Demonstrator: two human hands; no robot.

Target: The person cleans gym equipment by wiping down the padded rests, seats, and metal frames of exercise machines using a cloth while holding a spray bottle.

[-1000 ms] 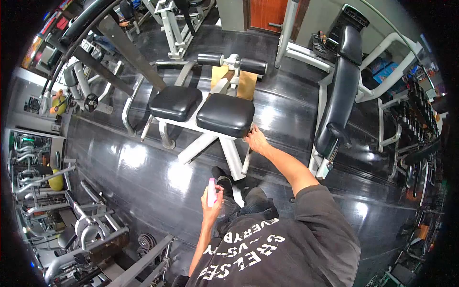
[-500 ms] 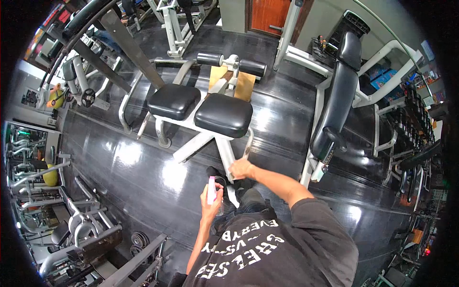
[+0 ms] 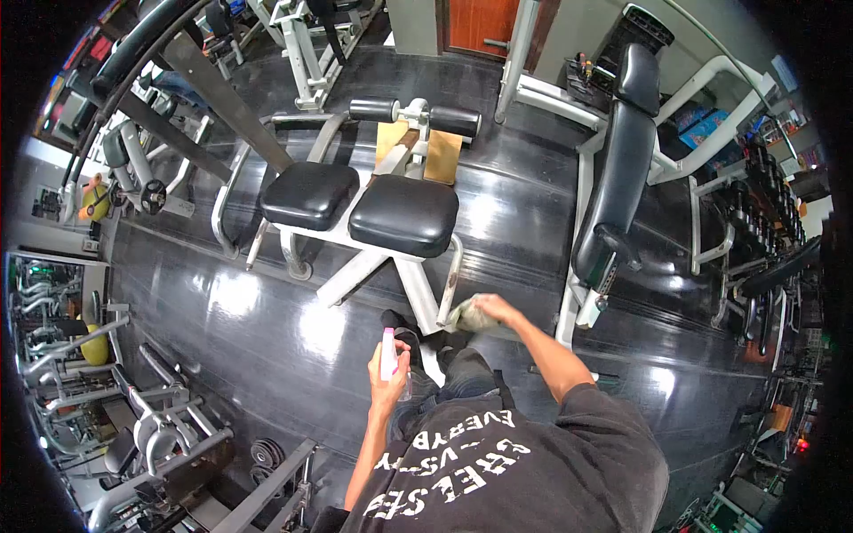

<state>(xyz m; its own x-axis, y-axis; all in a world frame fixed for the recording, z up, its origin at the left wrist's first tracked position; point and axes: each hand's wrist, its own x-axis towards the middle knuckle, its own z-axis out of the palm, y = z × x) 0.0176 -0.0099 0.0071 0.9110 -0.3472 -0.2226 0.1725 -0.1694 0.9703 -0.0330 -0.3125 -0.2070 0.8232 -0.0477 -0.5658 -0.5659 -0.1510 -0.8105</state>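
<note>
Lower center: spray bottle [image 3: 389, 355] gripped in left hand [image 3: 388, 373], its lower part partly hidden by fingers. Cloth [image 3: 469, 315] pinched in right hand [image 3: 498, 308], blurred; contact with white handle [image 3: 450, 282] can't be confirmed. Hands apart.

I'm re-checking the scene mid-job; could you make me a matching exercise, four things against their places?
1. Pink-and-white spray bottle
2. Pale, crumpled cloth
3. Long black padded bench
4. Orange-brown door

A. On a white frame, right of the two black padded seats
B. In the right hand
C. Beside the grey wall
D. In the left hand

Pairs: 1-D, 2-B, 3-A, 4-C
</note>
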